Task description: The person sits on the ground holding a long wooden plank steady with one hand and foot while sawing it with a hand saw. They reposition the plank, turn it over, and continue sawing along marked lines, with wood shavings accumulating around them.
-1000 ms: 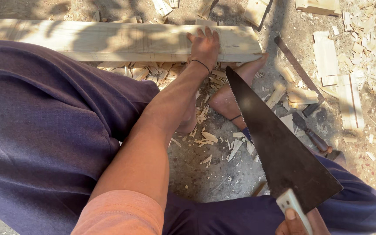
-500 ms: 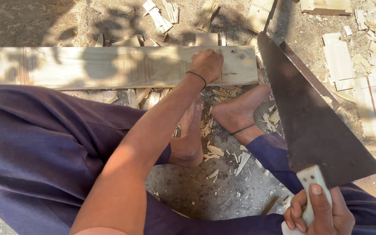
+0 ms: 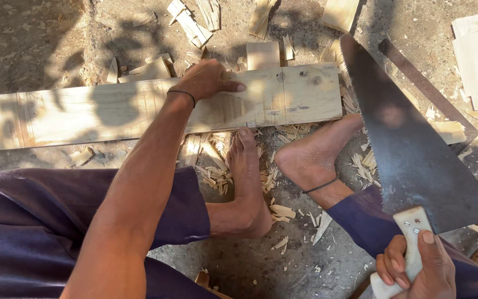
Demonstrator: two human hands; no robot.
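Wooden plank [image 3: 112, 111]: uncut, pinned flat by left hand [image 3: 208, 80]. Handsaw [image 3: 410, 149]: right hand [image 3: 416, 268] clamped on its handle, blade raised clear.

The long pale yellowish wooden plank [image 3: 139, 111] shows fine grain lines, a few small dark knots and grey dappled shadow. Just right of the plank, the broad triangular steel saw blade [image 3: 410, 149] is dull dark grey, with a pale cream wooden handle [image 3: 410, 243] studded with silvery rivets. Below the plank, the loose cloth trousers [image 3: 40, 221] are deep purple. Around it, light tan wood chips [image 3: 217, 171] speckle the grey-brown dirt ground [image 3: 29, 44].
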